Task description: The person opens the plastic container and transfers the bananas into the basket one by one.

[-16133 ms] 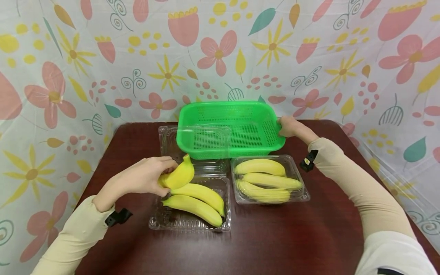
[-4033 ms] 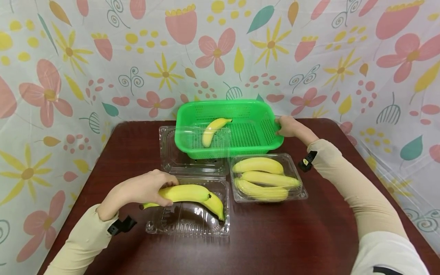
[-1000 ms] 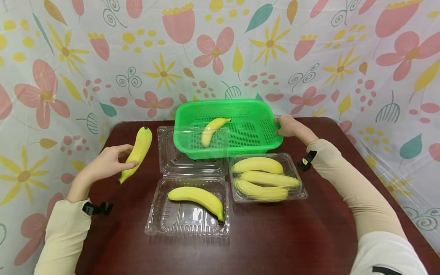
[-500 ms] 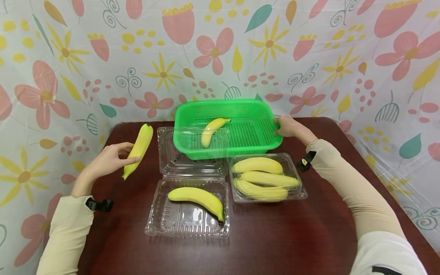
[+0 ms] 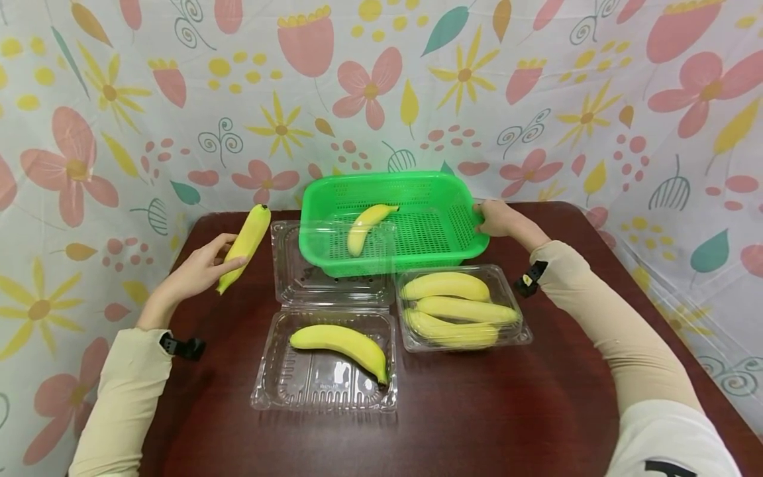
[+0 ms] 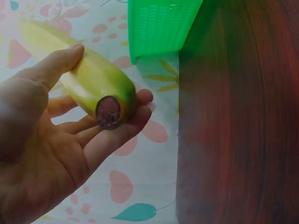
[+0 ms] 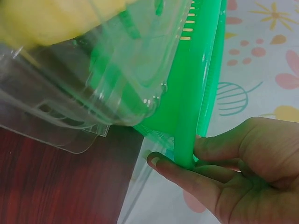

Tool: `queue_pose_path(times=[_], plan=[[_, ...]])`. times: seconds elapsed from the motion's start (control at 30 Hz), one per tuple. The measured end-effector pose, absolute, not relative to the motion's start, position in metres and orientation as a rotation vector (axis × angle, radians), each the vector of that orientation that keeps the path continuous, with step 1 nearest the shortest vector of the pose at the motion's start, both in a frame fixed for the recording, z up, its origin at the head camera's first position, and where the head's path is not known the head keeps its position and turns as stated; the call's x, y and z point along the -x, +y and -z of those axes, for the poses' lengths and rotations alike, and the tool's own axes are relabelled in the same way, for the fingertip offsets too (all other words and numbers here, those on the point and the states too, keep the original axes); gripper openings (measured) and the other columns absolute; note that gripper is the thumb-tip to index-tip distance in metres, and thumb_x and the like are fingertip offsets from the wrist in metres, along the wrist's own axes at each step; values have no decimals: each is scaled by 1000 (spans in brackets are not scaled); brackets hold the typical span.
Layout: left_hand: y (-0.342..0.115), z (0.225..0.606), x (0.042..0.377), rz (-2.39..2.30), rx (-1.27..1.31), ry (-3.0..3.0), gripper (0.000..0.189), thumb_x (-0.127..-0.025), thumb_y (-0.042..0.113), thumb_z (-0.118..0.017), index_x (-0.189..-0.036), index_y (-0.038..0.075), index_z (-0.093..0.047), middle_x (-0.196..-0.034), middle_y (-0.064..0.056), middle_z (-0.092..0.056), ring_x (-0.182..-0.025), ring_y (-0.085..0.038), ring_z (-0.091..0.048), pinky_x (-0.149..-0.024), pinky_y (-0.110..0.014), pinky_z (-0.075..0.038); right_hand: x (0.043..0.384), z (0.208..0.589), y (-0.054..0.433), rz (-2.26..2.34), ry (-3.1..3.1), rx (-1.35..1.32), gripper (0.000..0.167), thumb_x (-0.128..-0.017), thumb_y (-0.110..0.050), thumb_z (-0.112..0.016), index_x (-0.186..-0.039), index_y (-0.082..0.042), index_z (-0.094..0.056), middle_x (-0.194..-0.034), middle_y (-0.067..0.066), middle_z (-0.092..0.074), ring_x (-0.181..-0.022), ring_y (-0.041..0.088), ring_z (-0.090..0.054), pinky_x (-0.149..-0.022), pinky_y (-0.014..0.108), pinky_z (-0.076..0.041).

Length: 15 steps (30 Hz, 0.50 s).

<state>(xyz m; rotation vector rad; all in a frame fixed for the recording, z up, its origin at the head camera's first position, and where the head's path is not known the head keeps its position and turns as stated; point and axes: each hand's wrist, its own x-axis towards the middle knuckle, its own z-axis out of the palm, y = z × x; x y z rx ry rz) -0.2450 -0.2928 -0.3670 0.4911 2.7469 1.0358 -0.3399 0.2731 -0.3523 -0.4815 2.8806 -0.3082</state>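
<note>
My left hand (image 5: 203, 268) holds a yellow banana (image 5: 247, 237) between thumb and fingers, raised over the table's left side. In the left wrist view the dark cut end of that banana (image 6: 108, 113) faces the camera. My right hand (image 5: 502, 218) pinches the right rim of the green basket (image 5: 441, 255); the right wrist view shows thumb and fingers on either side of the rim (image 7: 187, 140). One banana (image 5: 365, 228) lies inside the basket, partly seen through a clear lid. Another banana (image 5: 342, 344) lies in the open clear plastic container (image 5: 271, 391).
The open container's clear lid (image 5: 292, 278) leans back, overlapping the basket's front left corner. A closed clear container (image 5: 524, 334) with several bananas stands right of it. All stand on a dark red table (image 5: 453, 411), with a flower-patterned curtain (image 5: 238, 79) behind.
Over the last second my left hand has moved slightly right and up with the banana. Earlier, one banana went into the basket and this one left the open container. My right hand stays put.
</note>
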Motion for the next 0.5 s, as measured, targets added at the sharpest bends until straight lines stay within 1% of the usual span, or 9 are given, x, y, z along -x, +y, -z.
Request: queue_pose_path(times=[0.03,0.1,0.13,0.17,0.2,0.27,0.3,0.37,0.5], plan=[[-293,367,245,-1062,-489,2730,58,-100,36,-51,-144,6,-28,-118,-24,-54,-90,-30,-63,-60,-33,-52,340,352,273,306,2880,480,13,-89,-5,-65,-97,4,-61,-72,14,-45,-57,16,-31,-63,33,-34],[-292,369,247,-1134,-485,2685,57,-101,35,-50,-146,9,-26,-114,-26,-56,-85,-25,-65,-61,-37,-55,340,352,273,303,2873,477,28,-90,-5,-65,-113,9,-61,-83,26,-51,-56,16,-31,-63,33,-35],[-292,369,248,-1175,-475,2659,57,-101,35,-50,-147,11,-24,-113,-26,-56,-81,-22,-66,-61,-38,-57,340,352,272,306,2875,478,36,-90,-6,-65,-121,12,-58,-95,32,-56,-55,16,-32,-63,33,-35],[-292,370,248,-1217,-467,2632,57,-101,35,-49,-147,12,-23,-111,-26,-57,-79,-21,-67,-62,-40,-58,340,352,273,306,2877,482,41,-90,-5,-65,-125,13,-56,-104,35,-57,-55,16,-32,-63,33,-36],[-292,371,249,-1261,-458,2606,58,-101,34,-49,-147,13,-23,-110,-27,-57,-77,-20,-68,-63,-41,-59,340,352,273,304,2878,485,43,-90,-5,-65,-127,14,-55,-108,37,-57,-55,15,-32,-63,33,-36],[-291,372,251,-1320,-440,2570,59,-101,35,-49,-148,12,-22,-110,-28,-56,-75,-23,-70,-64,-44,-59,339,351,273,301,2878,489,42,-90,-5,-66,-126,13,-55,-100,35,-57,-54,15,-30,-63,33,-35],[-291,372,252,-1343,-429,2556,59,-101,35,-49,-148,12,-21,-110,-29,-55,-75,-25,-70,-64,-44,-59,339,351,273,305,2880,493,45,-89,-5,-66,-128,14,-53,-100,33,-59,-53,15,-30,-63,33,-36],[-292,373,253,-1378,-420,2527,61,-101,35,-49,-148,11,-19,-113,-31,-54,-78,-31,-71,-66,-46,-59,339,351,274,304,2881,501,46,-89,-5,-66,-128,15,-53,-96,31,-59,-52,14,-29,-62,33,-36],[-292,373,255,-1405,-423,2483,65,-100,33,-50,-149,10,-14,-119,-30,-51,-86,-32,-70,-71,-44,-59,340,352,275,314,2877,505,43,-89,-5,-66,-126,14,-54,-82,21,-57,-53,14,-30,-62,32,-35]])
